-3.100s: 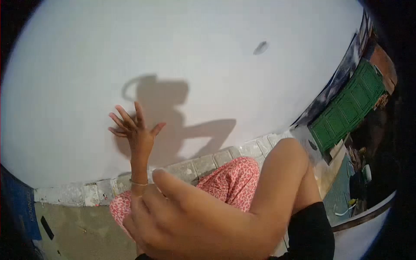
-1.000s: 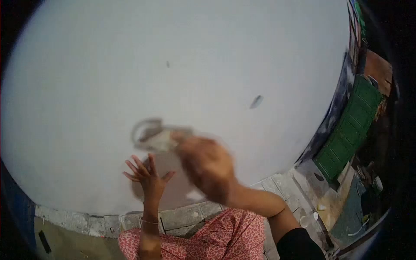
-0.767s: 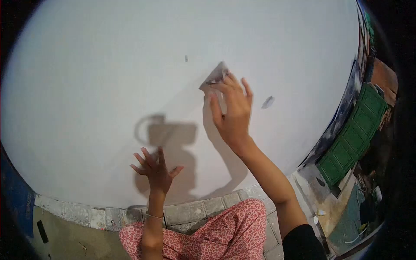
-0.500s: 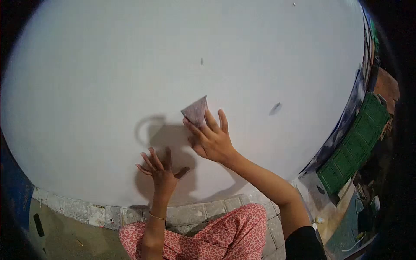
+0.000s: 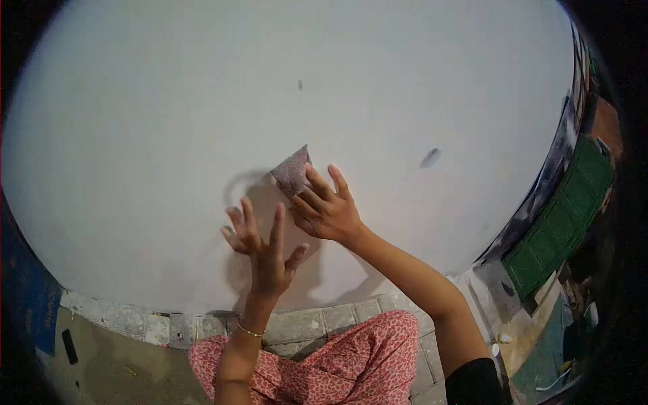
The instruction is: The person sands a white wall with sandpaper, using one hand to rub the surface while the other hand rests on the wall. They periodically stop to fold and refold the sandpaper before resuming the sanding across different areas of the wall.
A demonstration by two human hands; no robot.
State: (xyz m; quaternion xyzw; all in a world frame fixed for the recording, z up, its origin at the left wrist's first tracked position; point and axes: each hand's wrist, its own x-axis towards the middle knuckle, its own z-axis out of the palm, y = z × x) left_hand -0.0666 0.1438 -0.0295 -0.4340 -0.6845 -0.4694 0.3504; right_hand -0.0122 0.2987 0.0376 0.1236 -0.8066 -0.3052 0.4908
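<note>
Shadow [image 5: 309,280] falls on a smudged white wall [image 5: 169,101] rising from a row of paint-spattered bricks [image 5: 297,325], a green panel [image 5: 561,214] slanting at far right. Before the wall, the right hand [image 5: 329,214] pinches a folded grey sheet [image 5: 291,174] by its lower right edge, one finger splayed clear; whether sheet meets wall is unclear. One corner points up, another left; its long axis is hard to tell. Just below, the left hand [image 5: 267,262] spreads its fingers.
</note>
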